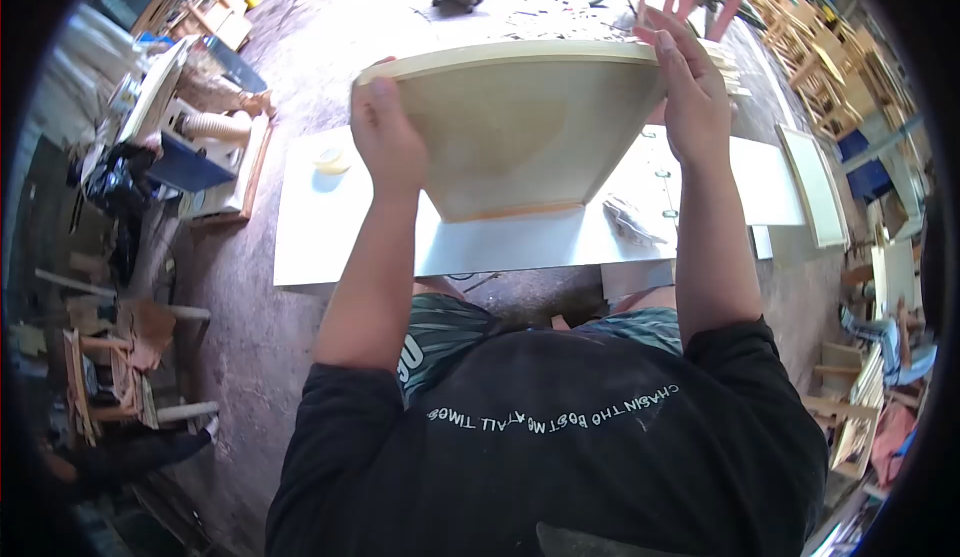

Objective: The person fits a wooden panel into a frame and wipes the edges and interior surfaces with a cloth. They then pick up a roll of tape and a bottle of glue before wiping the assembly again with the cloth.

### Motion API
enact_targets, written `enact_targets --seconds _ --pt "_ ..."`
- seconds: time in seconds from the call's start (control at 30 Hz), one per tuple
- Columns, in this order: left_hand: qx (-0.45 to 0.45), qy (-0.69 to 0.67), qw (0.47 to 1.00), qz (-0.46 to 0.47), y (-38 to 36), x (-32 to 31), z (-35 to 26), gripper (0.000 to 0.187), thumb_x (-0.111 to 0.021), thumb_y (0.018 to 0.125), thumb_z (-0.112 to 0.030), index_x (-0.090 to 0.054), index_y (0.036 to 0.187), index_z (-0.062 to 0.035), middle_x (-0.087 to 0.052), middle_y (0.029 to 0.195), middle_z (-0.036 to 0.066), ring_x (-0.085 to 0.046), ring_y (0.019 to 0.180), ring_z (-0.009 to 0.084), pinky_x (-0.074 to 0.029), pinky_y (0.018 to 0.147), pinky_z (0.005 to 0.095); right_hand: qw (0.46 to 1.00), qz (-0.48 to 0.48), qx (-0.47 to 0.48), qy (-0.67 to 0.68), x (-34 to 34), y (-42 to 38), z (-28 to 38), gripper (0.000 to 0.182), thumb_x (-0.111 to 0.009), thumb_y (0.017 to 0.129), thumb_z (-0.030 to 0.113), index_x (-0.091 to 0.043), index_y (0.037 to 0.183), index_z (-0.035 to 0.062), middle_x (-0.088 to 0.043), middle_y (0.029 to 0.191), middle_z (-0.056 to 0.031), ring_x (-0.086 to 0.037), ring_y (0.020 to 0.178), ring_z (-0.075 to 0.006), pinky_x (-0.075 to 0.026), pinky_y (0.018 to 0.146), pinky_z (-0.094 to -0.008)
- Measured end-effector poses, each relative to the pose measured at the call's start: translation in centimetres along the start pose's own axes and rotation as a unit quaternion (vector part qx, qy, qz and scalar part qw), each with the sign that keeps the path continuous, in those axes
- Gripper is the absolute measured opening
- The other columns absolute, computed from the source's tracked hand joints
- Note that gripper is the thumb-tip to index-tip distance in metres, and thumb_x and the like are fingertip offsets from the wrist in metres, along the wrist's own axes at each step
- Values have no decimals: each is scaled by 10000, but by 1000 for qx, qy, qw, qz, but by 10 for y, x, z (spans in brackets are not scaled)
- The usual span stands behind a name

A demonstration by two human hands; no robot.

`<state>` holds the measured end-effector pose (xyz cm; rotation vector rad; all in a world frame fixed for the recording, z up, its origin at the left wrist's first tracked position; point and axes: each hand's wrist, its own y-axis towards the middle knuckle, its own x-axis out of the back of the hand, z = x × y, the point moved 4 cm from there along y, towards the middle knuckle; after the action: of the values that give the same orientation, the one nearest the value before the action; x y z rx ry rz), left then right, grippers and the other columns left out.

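Left hand (385, 137): clamped around the left edge of the wooden panel (520, 132).
Right hand (690, 92): fingers closed over the right edge.
Panel: tilted up, bottom edge resting on the white worktop (340, 237).
Handling: stiff, broad, probably fairly light; opposite edges suit best.
Nearby: tape roll (331, 160).

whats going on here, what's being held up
A person is holding a pale wooden panel with both hands, tilted up on its lower edge over a white board lying on the floor. The left hand grips the panel's left side, the right hand its right side near the top corner. A crumpled rag and a roll of tape lie on the white board. Wooden frames and shop clutter surround the spot.
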<state>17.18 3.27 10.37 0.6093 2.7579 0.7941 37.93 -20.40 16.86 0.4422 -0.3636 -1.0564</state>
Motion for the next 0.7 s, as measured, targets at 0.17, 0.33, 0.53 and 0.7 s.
enact_targets --seconds 0.17,0.33,0.53,0.7 --pt "-35 -22 999 4 -11 -4 -10 436 -601 1035 -289 -510 1348 0 -598 1231 119 -566 1147 191 -464 1002 345 998 -21 -43 41 -12 14 -23 391 -581 1038 229 -582 1376 33 -714 1149 -120 -640 1023 -127 -488 884 -261" --pt "-75 -10 997 28 -14 1 -8 576 -653 989 -177 -393 1465 17 -551 1352 141 -531 1236 193 -441 1048 337 998 -41 -20 -52 -6 20 -27 415 -565 1050 190 -528 1433 35 -696 1217 -148 -660 1048 -162 -514 913 -276" --pt "-100 42 994 14 -33 9 5 707 -681 930 -253 -396 1486 79 -504 1443 297 -542 1297 433 -429 1091 457 998 -61 -27 -1 -16 19 -28 488 -597 1016 198 -474 1452 16 -736 1155 -127 -670 1040 -155 -481 942 -264" --pt "-155 246 950 111 -61 66 124 539 -664 944 -363 -606 1322 17 -645 1272 257 -621 1169 416 -481 1000 460 997 -68 -25 -6 -19 19 -19 530 -588 1003 173 -420 1482 20 -739 1134 -174 -673 1045 -158 -462 973 -263"
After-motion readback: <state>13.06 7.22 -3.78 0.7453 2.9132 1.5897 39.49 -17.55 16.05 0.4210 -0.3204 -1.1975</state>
